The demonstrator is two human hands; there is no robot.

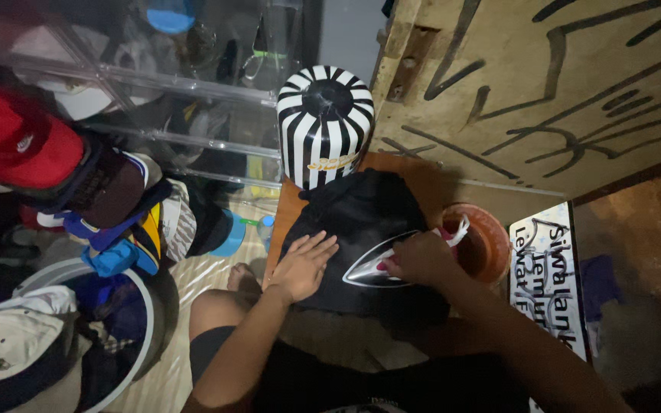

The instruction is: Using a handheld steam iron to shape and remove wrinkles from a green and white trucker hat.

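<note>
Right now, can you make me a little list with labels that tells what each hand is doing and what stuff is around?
left hand: lies flat, palm down, on the black cloth
right hand: grips the handle of the clothes iron
iron: soleplate down on the black cloth
surface: low wooden board under the cloth
behind the cloth: black and white striped tub
right of the iron: orange-red bowl
far left: pile of caps, round basin with more clothes
light: dim
</note>
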